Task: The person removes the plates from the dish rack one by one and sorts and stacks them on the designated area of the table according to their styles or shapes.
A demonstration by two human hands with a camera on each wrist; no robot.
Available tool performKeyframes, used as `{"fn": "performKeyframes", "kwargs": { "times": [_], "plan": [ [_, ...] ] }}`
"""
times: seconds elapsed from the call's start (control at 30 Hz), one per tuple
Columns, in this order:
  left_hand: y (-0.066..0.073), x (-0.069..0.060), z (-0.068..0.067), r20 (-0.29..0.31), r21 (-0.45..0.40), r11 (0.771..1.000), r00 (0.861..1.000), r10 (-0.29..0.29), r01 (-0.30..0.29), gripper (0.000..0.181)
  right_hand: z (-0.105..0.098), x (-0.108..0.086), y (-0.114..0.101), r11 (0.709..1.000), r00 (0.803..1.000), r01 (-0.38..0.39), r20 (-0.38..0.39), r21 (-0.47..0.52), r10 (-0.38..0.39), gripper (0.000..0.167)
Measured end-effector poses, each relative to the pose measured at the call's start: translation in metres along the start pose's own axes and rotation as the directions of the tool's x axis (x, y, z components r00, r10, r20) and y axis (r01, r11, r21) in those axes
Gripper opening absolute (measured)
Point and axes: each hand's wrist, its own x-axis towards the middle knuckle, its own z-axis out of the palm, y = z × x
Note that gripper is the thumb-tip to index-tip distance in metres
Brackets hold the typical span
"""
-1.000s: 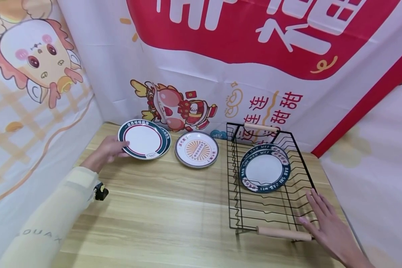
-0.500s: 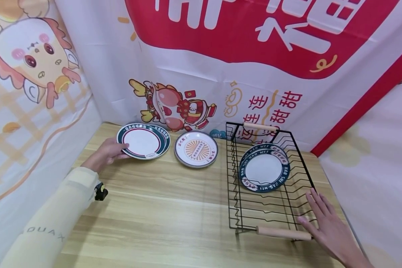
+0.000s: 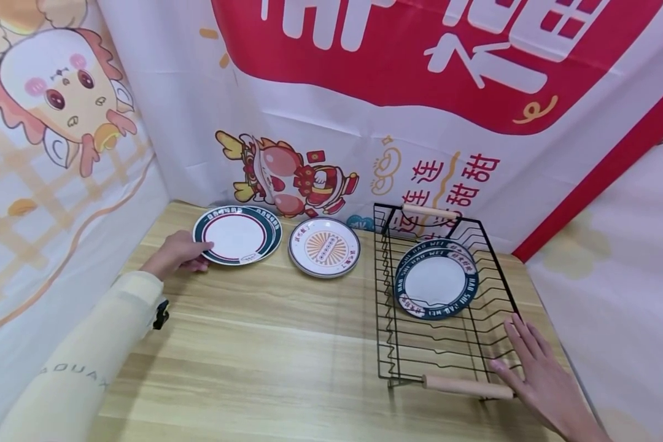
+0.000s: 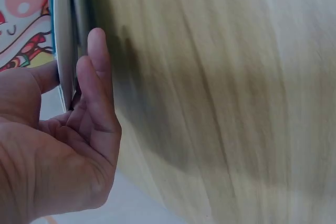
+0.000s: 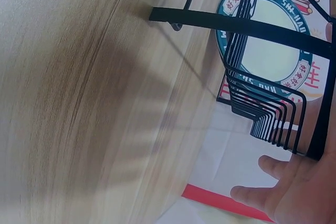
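Note:
At the back left, my left hand [image 3: 183,250] pinches the near-left rim of a white plate [image 3: 232,238] with a green rim and a red inner ring. The thumb lies on top of the rim. In the left wrist view the fingers [image 4: 94,93] curl under the plate edge [image 4: 64,40]. A second green-rimmed plate [image 3: 271,228] shows partly beneath it, mostly hidden. My right hand [image 3: 547,380] rests, fingers extended, at the right side of a black wire dish rack [image 3: 380,307], near its front wooden handle [image 3: 466,387].
Two overlapping blue-green-rimmed plates [image 3: 435,285] lean in the rack's back half. Between rack and left hand lies a small stack of white plates [image 3: 325,247] with an orange sunburst. A printed cloth [image 3: 320,110] hangs along the table's [image 3: 265,350] back edge.
The plate in my left hand has come down slightly and lies flatter over the one beneath. The right hand and the rack have stayed in place.

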Motion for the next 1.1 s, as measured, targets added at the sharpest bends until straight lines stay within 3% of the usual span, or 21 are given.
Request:
{"fn": "performKeyframes", "kwargs": {
  "times": [0.23,0.5,0.63,0.77,1.0,1.1],
  "plan": [
    [0.000,0.002,0.003,-0.001,0.133,0.991,1.000,0.000,0.000,0.038,0.000,-0.001,0.000,1.000,1.000,0.013,-0.018,-0.006,-0.013,0.092],
    [0.000,0.006,0.005,-0.012,0.242,0.967,0.996,0.092,-0.086,0.041,0.001,0.000,0.001,1.000,0.999,0.015,-0.029,-0.001,-0.015,0.091],
    [0.004,0.008,0.006,-0.016,0.367,0.925,0.993,0.116,-0.102,0.046,0.001,0.000,0.000,1.000,1.000,-0.001,-0.009,-0.002,0.001,0.092],
    [0.010,0.007,0.008,-0.030,0.477,0.875,0.994,0.102,-0.075,0.049,0.000,-0.001,0.000,1.000,0.999,-0.026,0.023,0.008,0.026,0.091],
    [0.020,0.005,0.013,-0.060,0.573,0.820,0.997,0.046,-0.003,0.054,-0.001,0.000,0.000,0.999,0.999,-0.036,0.037,0.016,0.035,0.091],
    [0.021,0.005,0.015,-0.084,0.618,0.786,0.995,0.045,0.017,0.057,-0.001,0.000,-0.001,0.999,0.999,-0.030,0.027,0.024,0.029,0.091]
  ]
}}
